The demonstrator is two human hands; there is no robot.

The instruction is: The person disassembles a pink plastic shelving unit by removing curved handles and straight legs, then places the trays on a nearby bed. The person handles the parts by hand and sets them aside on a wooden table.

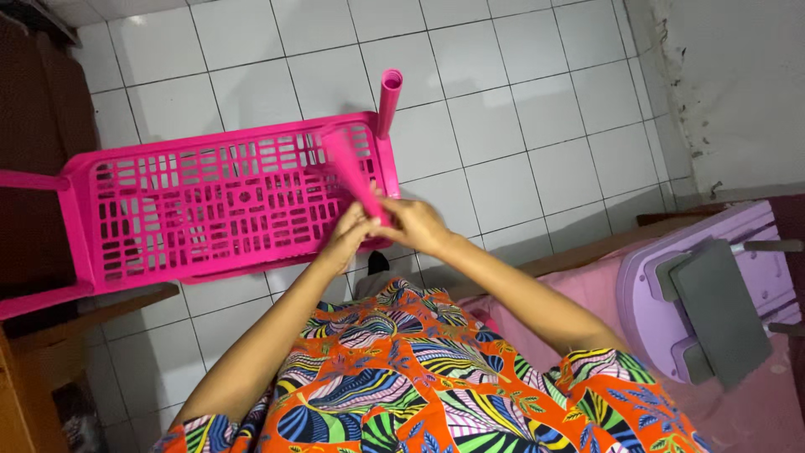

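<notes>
Hot-pink slotted rack (pixel 210 205), multicoloured leaf-print orange dress (pixel 419 377)

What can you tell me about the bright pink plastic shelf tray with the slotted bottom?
The bright pink plastic shelf tray is a rectangular, shallow-rimmed panel pierced by rows of slots, glossy like moulded plastic. It is held above the white tiled floor. Pink tube legs project from its corners, one at the top right, others at the left. Both hands, left hand and right hand, grip another pink tube at its near right corner.

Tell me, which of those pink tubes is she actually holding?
The slanted pink tube over the shelf's right end, gripped by both hands. The other tubes are already plugged into the shelf's corners, untouched.
</notes>
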